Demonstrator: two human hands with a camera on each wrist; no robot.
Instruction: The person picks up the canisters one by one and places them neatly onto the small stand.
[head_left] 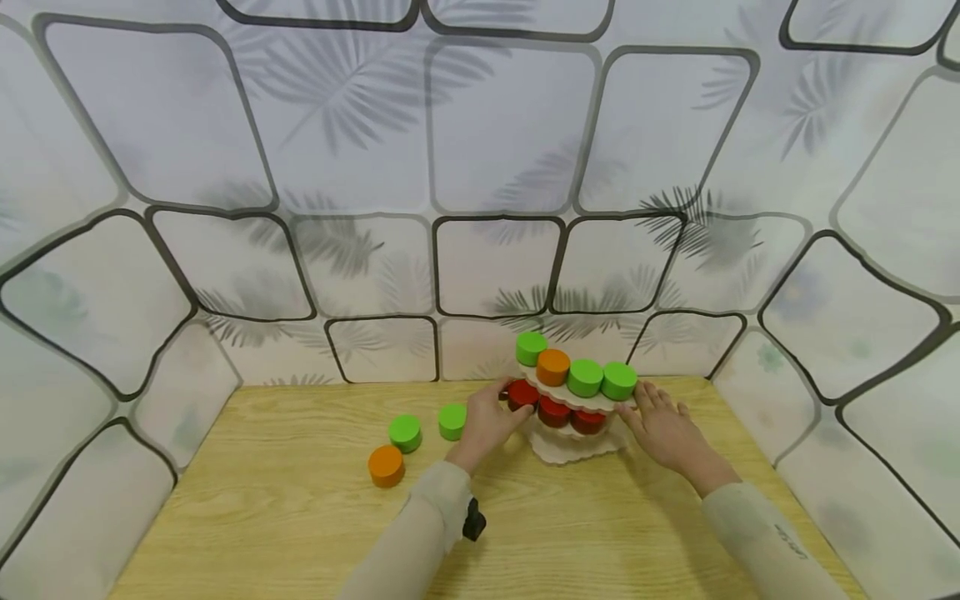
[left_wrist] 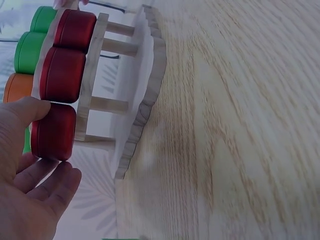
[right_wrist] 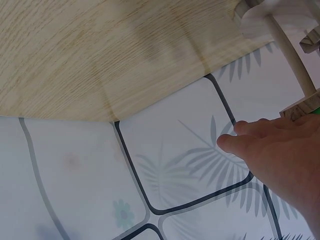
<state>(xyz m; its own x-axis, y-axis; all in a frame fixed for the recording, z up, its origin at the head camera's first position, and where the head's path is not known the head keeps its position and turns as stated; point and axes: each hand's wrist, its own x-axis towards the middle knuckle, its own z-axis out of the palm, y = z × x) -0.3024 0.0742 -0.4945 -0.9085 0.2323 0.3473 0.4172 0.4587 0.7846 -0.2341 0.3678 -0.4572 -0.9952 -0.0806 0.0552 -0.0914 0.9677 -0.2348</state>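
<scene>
A tiered wooden stand (head_left: 558, 450) with scalloped edges stands on the table. Its top tier carries several round lids, green (head_left: 585, 379) and orange (head_left: 553, 367), in a row. On the tier below sit red round lids (head_left: 555, 412). My left hand (head_left: 487, 423) pinches the leftmost red lid (left_wrist: 54, 132) between thumb and fingers, at that tier's end. Over at the stand's right end, my right hand (head_left: 663, 429) touches the top tier's edge with its fingers extended. In the right wrist view, part of the stand is cut off by the frame.
Left of the stand, two loose green lids (head_left: 405, 433) and an orange lid (head_left: 386, 466) lie on the wooden table (head_left: 285, 517). Patterned white walls (head_left: 360, 267) enclose the table's back and sides.
</scene>
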